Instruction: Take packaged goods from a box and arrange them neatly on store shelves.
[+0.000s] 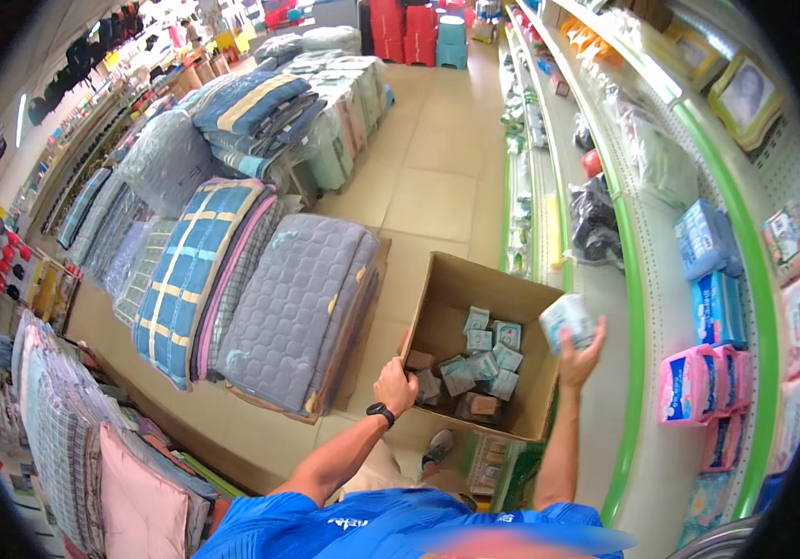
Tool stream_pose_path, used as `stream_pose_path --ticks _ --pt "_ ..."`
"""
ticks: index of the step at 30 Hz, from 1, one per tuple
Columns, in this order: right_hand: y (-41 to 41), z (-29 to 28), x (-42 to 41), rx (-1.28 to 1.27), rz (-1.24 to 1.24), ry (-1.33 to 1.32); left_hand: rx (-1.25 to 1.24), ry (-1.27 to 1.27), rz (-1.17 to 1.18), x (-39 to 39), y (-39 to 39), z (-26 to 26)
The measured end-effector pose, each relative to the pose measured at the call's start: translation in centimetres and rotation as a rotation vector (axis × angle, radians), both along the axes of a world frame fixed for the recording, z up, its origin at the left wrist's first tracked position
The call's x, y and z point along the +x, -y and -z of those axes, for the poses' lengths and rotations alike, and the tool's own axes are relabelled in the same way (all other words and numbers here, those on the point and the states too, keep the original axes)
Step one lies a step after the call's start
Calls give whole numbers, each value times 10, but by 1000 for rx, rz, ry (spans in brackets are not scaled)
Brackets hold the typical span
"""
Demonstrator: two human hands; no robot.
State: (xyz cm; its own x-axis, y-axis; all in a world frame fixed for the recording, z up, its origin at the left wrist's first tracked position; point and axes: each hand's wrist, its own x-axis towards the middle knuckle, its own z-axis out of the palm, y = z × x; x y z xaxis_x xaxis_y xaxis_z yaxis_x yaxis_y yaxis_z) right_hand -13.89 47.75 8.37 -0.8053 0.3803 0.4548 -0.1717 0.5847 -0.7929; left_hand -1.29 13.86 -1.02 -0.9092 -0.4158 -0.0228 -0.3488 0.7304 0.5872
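A large open cardboard box (414, 307) stands before me, tilted in view, with several small pale-blue and white packs (483, 365) scattered on its bottom. My left hand (395, 386) grips the box's left edge. In my right hand (580, 358) is a white and pale-blue pack (567, 323), held above the box's right rim, near the shelf. A brownish pack in clear wrapping (478, 408) lies at the near side inside the box.
On my right, green-edged metal shelves (623, 419) carry pink packs (704, 384) and blue packs (720, 307). Folded quilted bedding (295, 307) is stacked to the left. Farther along the tiled aisle (435, 189) are red and teal plastic stools (451, 43). Pillows (141, 489) lie at lower left.
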Motion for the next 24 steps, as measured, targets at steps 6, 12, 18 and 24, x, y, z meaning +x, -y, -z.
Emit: stream_pose_path --ticks 6,12,18,24 --pt "120 52 116 257 -222 259 -11 29 91 10 18 2" --pt "188 91 188 695 -687 385 112 95 215 8 36 2" --pt "200 90 179 772 -488 639 572 97 172 26 132 39" --pt "202 89 187 792 -421 609 450 613 -28 160 297 92"
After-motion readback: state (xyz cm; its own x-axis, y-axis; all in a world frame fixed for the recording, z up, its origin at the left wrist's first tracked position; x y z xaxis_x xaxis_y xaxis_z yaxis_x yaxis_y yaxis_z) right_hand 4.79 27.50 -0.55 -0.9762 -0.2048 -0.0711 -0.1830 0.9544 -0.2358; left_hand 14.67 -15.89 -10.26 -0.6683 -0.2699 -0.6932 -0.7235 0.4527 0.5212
